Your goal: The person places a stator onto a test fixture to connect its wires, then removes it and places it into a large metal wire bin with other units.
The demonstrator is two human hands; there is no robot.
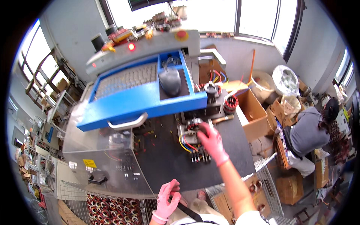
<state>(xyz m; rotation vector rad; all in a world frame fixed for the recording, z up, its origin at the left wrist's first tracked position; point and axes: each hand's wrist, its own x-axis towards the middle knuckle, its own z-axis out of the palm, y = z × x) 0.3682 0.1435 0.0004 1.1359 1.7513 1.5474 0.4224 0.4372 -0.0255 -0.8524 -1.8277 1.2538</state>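
A pink glove covers my right hand (212, 143), which reaches forward over the dark worktop. Its bent fingers are closed at the right edge of a ring-shaped motor stator (194, 123) seated on a metal fixture (183, 132); the fingertips are partly hidden. Yellow, blue and red wires (184, 143) run from the stator to a row of clip terminals (201, 155). My left hand (167, 200), also gloved in pink, hovers before the table's front edge, thumb and fingers apart, with nothing visible in it.
A blue drawer (150, 103) with a keyboard (129, 80) and mouse (170, 81) juts over the worktop. Left stands a clear plastic guard (108, 157). Another stator (230, 103) sits near a cardboard box (255, 114). A person (313, 129) works at the right.
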